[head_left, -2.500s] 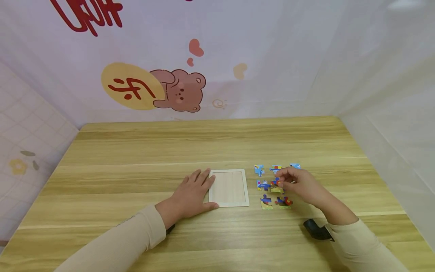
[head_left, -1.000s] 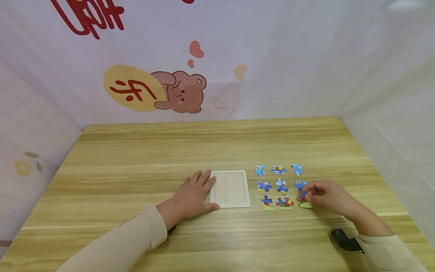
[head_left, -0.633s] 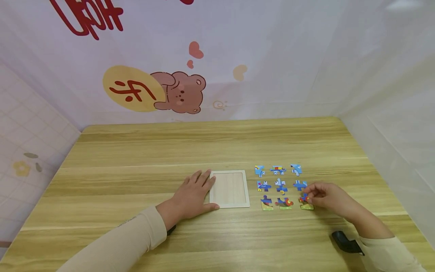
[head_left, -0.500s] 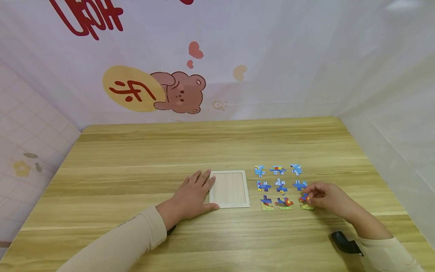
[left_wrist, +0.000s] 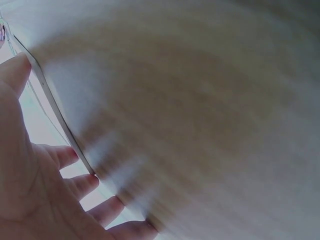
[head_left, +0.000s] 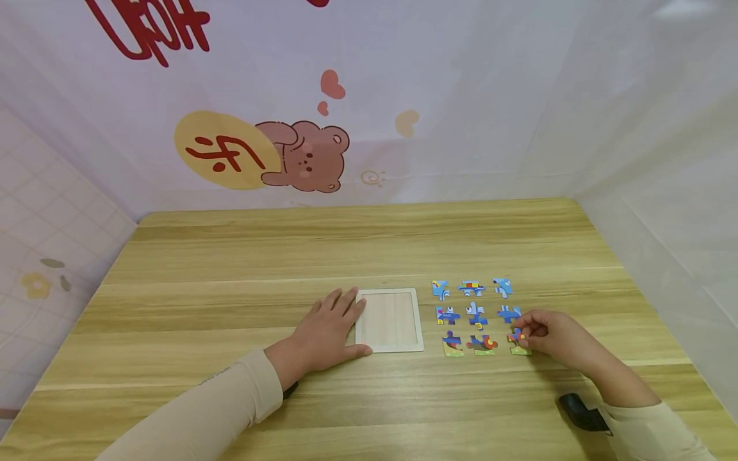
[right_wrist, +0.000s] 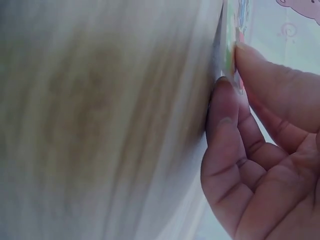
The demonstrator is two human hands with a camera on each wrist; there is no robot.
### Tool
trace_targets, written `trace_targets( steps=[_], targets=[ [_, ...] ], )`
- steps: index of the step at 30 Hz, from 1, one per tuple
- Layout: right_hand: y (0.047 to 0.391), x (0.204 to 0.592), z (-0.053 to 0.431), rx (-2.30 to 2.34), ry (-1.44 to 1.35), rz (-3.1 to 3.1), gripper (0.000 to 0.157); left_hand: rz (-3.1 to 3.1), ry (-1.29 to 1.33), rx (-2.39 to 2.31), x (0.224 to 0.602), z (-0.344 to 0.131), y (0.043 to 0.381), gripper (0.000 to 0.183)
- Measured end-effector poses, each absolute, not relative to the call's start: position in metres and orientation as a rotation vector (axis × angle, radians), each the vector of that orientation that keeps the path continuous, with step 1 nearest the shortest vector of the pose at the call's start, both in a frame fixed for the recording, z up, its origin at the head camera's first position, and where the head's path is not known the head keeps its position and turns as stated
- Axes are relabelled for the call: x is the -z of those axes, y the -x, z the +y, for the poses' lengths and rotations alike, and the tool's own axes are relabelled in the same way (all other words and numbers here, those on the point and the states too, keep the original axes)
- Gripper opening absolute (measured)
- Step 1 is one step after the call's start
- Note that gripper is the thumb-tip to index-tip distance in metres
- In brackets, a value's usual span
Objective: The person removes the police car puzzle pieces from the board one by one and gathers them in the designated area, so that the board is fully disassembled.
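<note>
My left hand (head_left: pixel 325 333) lies spread on the table, its thumb and fingertips at the left edge of a square pale wooden puzzle tray (head_left: pixel 419 320). The left wrist view shows the thumb (left_wrist: pixel 17 72) on the tray's rim. My right hand (head_left: pixel 556 336) pinches a jigsaw piece (head_left: pixel 521 351), blue and red with a green lower edge, at the near right corner of the laid-out pieces. In the right wrist view the thumb (right_wrist: pixel 280 87) presses the piece's face and a finger sits at its edge, low over the table.
Other jigsaw pieces lie apart in rows right of the tray, among them a blue-and-white middle piece (head_left: pixel 475 314) and a red-and-yellow one (head_left: pixel 483 344). A black wrist mount (head_left: pixel 582 413) hangs under the right forearm. A printed cloth wall (head_left: pixel 461 160) stands behind the wooden table (head_left: pixel 259 256).
My right hand has carried its jigsaw piece from over the middle pieces rightward and nearer, to the end of the near row. Lately it has barely moved. My left hand stays in place.
</note>
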State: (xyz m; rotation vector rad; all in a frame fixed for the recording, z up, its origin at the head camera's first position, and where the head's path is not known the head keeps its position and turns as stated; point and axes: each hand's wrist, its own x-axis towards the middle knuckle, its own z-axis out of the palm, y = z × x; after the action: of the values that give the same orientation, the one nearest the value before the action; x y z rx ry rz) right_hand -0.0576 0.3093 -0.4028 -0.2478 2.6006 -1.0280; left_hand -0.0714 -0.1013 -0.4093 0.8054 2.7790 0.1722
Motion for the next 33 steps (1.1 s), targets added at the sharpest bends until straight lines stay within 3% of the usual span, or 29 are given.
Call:
trace_targets(
  steps=[33],
  targets=[
    [0.057, 0.397, 0.297, 0.813, 0.173, 2.738, 0.015, 2.776, -0.811, -0.153, 0.409, -0.101, 0.072, 0.086]
  ],
)
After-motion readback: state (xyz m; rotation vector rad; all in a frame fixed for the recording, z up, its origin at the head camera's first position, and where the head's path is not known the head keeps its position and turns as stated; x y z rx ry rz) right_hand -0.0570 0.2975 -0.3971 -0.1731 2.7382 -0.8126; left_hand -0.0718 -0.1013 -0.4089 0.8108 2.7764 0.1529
